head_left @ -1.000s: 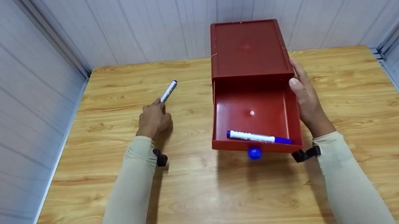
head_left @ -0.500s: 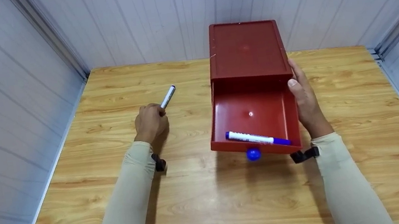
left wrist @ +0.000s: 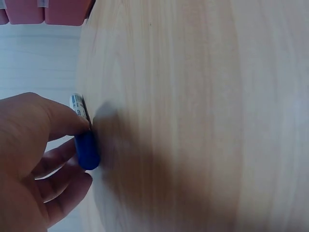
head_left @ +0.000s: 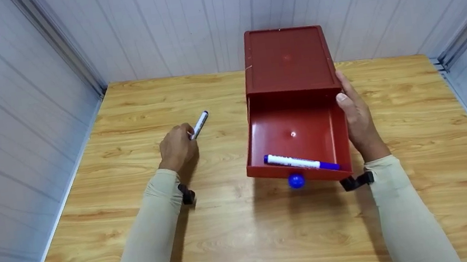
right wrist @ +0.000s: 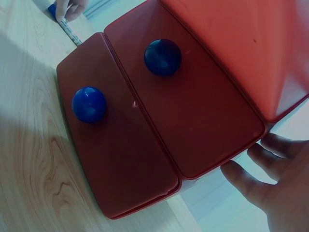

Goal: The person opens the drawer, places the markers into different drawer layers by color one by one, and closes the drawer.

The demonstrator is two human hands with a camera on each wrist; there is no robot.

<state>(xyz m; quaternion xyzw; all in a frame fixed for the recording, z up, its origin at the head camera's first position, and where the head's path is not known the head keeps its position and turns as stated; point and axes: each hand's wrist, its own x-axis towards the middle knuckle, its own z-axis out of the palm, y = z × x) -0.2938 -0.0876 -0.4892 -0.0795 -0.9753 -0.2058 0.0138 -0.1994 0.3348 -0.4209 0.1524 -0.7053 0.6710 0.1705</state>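
Note:
In the head view my left hand (head_left: 177,147) pinches a white marker (head_left: 201,122) between thumb and fingers, left of the red drawer cabinet (head_left: 289,59). Its blue cap (left wrist: 87,151) shows below the thumb in the left wrist view, close over the tabletop; whether it touches the wood I cannot tell. The cabinet's top drawer (head_left: 292,127) is pulled out. Across its front lies a second marker (head_left: 293,161) with a blue cap. My right hand (head_left: 359,122) rests along the cabinet's right side, thumb near the drawer opening, fingers fairly straight.
A blue knob (head_left: 296,181) sticks out from the pulled-out drawer. Two closed drawers below carry an upper knob (right wrist: 163,57) and a lower knob (right wrist: 89,104). The wooden table (head_left: 248,238) meets a white panel wall (head_left: 173,25) behind the cabinet.
My left hand has drawn the marker a short way toward me over the table. The right hand stays at the cabinet's side, and the drawer and its marker keep their places.

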